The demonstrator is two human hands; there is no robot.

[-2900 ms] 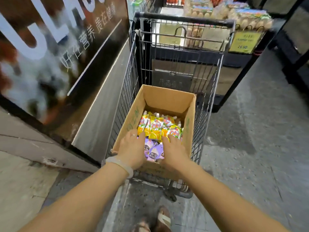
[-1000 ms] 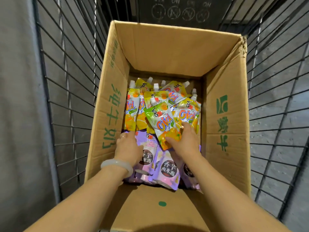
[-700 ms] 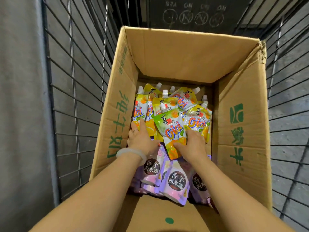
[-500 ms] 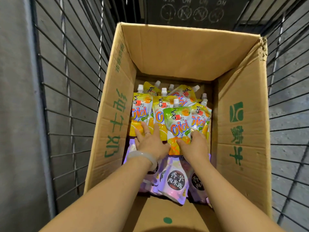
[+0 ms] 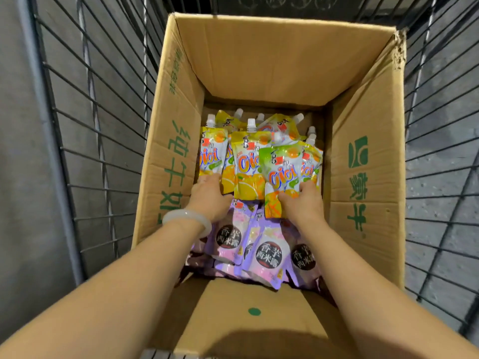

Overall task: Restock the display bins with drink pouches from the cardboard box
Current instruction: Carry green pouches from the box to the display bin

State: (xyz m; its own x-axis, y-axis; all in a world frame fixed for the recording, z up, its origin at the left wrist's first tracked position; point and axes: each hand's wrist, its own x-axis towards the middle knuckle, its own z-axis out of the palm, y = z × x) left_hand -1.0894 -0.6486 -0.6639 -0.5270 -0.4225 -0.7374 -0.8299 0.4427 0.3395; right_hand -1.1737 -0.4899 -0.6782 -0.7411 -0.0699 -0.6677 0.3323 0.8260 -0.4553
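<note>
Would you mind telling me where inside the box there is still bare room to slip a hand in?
A bare strip of the cardboard box floor shows at the far end, beyond the spouts of the yellow pouches. The near half is crowded with purple pouches, and both hands fill the middle.

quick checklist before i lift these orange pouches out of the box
1. Right hand grips the front orange pouch at its bottom edge: ok.
2. Left hand has a hold on the left orange pouch: cannot tell, fingers hidden beneath the pouches.
3. Cardboard box open, flaps clear of the way up: ok.
4. Purple pouches free of both hands: cannot tell, wrists lie over them.
5. Spout caps closed: cannot tell.
6. Display bins in view: not ok, only the cart walls show.
</note>
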